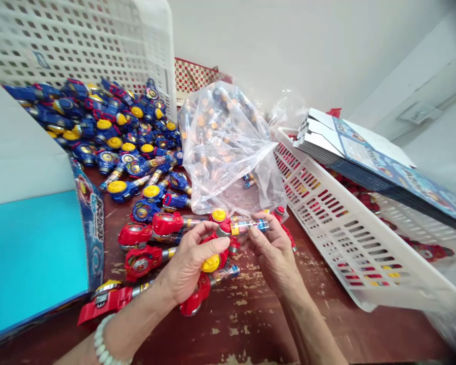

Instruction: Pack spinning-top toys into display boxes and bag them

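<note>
My left hand (188, 263) is closed round a red toy (214, 262) with a yellow round part and a grey neck. Between the fingers of my right hand (276, 253) is a small printed tube (243, 226), yellow at one end and blue at the other. The tube's yellow end meets the toy's grey neck; whether it is fixed there I cannot tell. Several red toys with tubes, such as one red toy (140, 261), lie left of and below my left hand. A clear plastic bag (231, 152) full of similar tubes rests just beyond my hands.
Many blue toys (106, 126) are heaped at the left, by an upright white crate (99, 40). An open box with a blue inside (34, 258) stands front left. At right, a white basket (327, 223) holds red toys, with flattened printed boxes (380, 157) across its top.
</note>
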The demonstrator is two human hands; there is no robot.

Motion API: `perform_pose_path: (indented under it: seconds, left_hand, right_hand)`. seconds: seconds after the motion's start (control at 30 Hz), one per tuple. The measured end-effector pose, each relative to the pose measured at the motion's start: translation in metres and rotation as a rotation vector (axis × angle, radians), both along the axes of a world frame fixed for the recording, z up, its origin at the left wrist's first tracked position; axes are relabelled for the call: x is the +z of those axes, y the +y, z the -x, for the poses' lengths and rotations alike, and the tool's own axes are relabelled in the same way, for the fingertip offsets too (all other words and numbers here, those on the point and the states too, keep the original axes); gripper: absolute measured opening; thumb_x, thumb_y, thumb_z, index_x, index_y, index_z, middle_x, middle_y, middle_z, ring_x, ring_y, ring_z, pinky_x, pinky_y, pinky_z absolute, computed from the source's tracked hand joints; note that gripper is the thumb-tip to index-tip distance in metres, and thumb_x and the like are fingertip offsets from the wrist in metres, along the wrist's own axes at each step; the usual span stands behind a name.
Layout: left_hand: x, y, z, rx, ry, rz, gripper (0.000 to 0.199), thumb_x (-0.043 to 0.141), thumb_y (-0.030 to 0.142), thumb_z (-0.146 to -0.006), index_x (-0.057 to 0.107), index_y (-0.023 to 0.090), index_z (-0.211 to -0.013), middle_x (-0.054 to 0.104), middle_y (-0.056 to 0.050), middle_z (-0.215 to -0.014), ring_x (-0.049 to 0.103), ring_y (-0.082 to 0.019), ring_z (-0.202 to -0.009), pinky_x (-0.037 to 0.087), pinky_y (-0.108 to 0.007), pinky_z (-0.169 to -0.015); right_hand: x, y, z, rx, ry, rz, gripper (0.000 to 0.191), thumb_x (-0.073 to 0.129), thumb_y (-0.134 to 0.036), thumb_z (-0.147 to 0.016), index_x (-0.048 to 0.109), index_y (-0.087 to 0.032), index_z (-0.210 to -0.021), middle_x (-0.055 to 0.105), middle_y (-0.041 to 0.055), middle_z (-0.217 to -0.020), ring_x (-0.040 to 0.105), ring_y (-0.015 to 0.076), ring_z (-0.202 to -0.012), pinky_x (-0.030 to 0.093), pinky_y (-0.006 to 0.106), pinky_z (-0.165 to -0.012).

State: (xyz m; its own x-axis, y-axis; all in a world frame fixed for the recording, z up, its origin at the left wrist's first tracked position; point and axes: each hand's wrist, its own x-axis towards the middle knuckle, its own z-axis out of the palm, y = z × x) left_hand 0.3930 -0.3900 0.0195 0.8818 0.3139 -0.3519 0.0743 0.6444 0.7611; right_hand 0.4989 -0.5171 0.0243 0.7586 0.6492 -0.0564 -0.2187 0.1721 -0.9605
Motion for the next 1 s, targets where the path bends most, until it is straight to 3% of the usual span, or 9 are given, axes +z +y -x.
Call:
perform_pose_path:
  seconds: [0.13, 0.23, 0.47, 0.53, 0.63, 0.73, 0.8, 0.9, 1.0]
  left_hand:
    - [-0.002, 0.015, 0.012, -0.088, -0.006, -0.411, 0.028, 0.077, 0.033, -0.07, 0.067, 0.017, -0.089, 0.062, -0.001, -0.075, 0.055, -0.009, -0.063, 0.044, -0.018, -0.056]
    - [0.0, 0.023, 0.019, -0.184, 0.034, -0.574, 0.029, 0.074, 0.037, -0.072, 0.069, 0.017, -0.092, 0.063, -0.001, -0.072, 0.054, -0.012, -0.062, 0.042, -0.021, -0.057]
    - [0.008, 0.019, 0.02, -0.05, -0.078, -1.195, 0.011, 0.069, 0.024, -0.073, 0.073, 0.017, -0.08, 0.062, -0.002, -0.073, 0.056, -0.015, -0.069, 0.041, -0.024, -0.064]
    - [0.01, 0.018, 0.021, -0.07, -0.068, -1.188, 0.011, 0.069, 0.024, -0.071, 0.072, 0.016, -0.078, 0.061, -0.002, -0.07, 0.054, -0.014, -0.066, 0.039, -0.024, -0.062]
    - [0.01, 0.023, 0.023, -0.225, 0.045, -0.88, 0.019, 0.069, 0.031, -0.07, 0.07, 0.015, -0.08, 0.058, 0.0, -0.066, 0.05, -0.012, -0.059, 0.036, -0.022, -0.054]
    - [0.008, 0.033, 0.025, -0.387, 0.1, -0.552, 0.029, 0.069, 0.037, -0.069, 0.067, 0.012, -0.085, 0.057, 0.001, -0.063, 0.049, -0.011, -0.056, 0.034, -0.021, -0.051]
    - [0.008, 0.038, 0.025, -0.43, 0.106, -0.474, 0.03, 0.069, 0.036, -0.067, 0.066, 0.011, -0.084, 0.06, -0.001, -0.065, 0.051, -0.012, -0.058, 0.035, -0.022, -0.054]
    - [0.009, 0.039, 0.025, -0.466, 0.124, -0.575, 0.025, 0.068, 0.032, -0.066, 0.067, 0.011, -0.08, 0.059, 0.0, -0.065, 0.048, -0.011, -0.059, 0.034, -0.022, -0.055]
    - [0.01, 0.033, 0.025, -0.45, 0.103, -0.924, 0.016, 0.064, 0.028, -0.069, 0.067, 0.014, -0.075, 0.056, 0.002, -0.064, 0.047, -0.011, -0.06, 0.033, -0.023, -0.056]
  right_hand:
    - [-0.001, -0.003, 0.002, 0.121, -0.006, 0.04, 0.03, 0.067, -0.036, -0.084, 0.05, -0.024, -0.105, 0.065, -0.0027, -0.072, 0.062, 0.0121, -0.061, 0.049, 0.023, -0.06]
    - [0.001, -0.003, 0.008, 0.116, -0.064, 0.047, 0.028, 0.069, -0.034, -0.083, 0.052, -0.024, -0.102, 0.065, -0.0033, -0.075, 0.061, 0.0108, -0.064, 0.048, 0.021, -0.061]
    - [-0.011, -0.001, 0.026, -0.034, -0.118, 0.074, 0.028, 0.073, -0.035, -0.078, 0.055, -0.022, -0.094, 0.059, -0.0044, -0.07, 0.053, 0.0083, -0.058, 0.044, 0.02, -0.057]
    - [-0.013, -0.001, 0.029, -0.016, -0.043, 0.035, 0.027, 0.071, -0.037, -0.08, 0.053, -0.022, -0.092, 0.057, -0.006, -0.063, 0.053, 0.0084, -0.052, 0.045, 0.02, -0.053]
    - [-0.008, -0.006, 0.029, 0.059, -0.107, 0.098, 0.024, 0.066, -0.039, -0.084, 0.052, -0.022, -0.092, 0.059, -0.0042, -0.065, 0.057, 0.0115, -0.052, 0.049, 0.023, -0.05]
    - [0.005, -0.015, 0.019, 0.129, -0.621, 0.233, 0.035, 0.067, -0.029, -0.084, 0.051, -0.023, -0.115, 0.063, 0.0052, -0.102, 0.063, 0.0177, -0.086, 0.054, 0.028, -0.069]
    - [0.012, -0.021, 0.011, 0.219, -1.05, 0.287, 0.044, 0.063, -0.022, -0.087, 0.045, -0.023, -0.128, 0.056, 0.0092, -0.119, 0.057, 0.0205, -0.104, 0.051, 0.033, -0.084]
    - [0.017, -0.025, 0.004, 0.352, -1.422, 0.39, 0.028, 0.051, -0.021, -0.094, 0.052, -0.018, -0.122, 0.058, 0.0114, -0.109, 0.056, 0.0212, -0.097, 0.048, 0.033, -0.08]
    - [0.016, -0.025, 0.002, 0.458, -1.376, 0.475, 0.021, 0.047, -0.028, -0.096, 0.056, -0.014, -0.109, 0.059, 0.0088, -0.092, 0.055, 0.0191, -0.081, 0.045, 0.03, -0.067]
